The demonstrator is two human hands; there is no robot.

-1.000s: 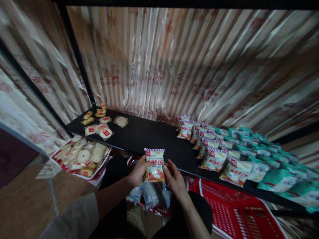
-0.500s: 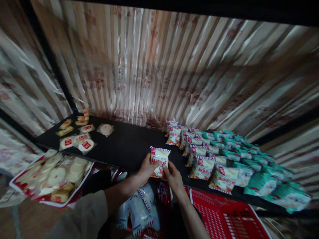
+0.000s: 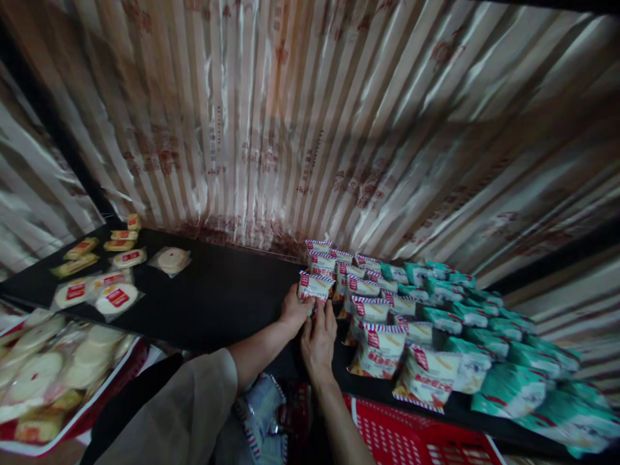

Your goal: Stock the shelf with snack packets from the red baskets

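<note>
A white and red snack bag (image 3: pixel 316 286) with a striped top edge stands upright on the black shelf, in front of similar bags. My left hand (image 3: pixel 294 311) grips its left side, the fingers partly hidden. From below, my right hand (image 3: pixel 320 339) holds the bag's lower front with fingers close together; its underside is hidden. To the right stand several matching snack bags (image 3: pixel 378 349) in rows. Teal snack bags (image 3: pixel 513 387) fill the shelf beyond them.
Flat round packaged cakes (image 3: pixel 116 298) and small yellow packets (image 3: pixel 80 247) lie at the shelf's left. Below are a basket of packaged food (image 3: pixel 123 358) at left and a red plastic basket (image 3: pixel 372 431) at right. Clear striped bags (image 3: pixel 264 413) lie between. Striped sheeting (image 3: pixel 252 142) covers the back.
Both hands have carried the snack bag from the shelf's front edge farther back, to the rows' left side. The camera view has shifted right.
</note>
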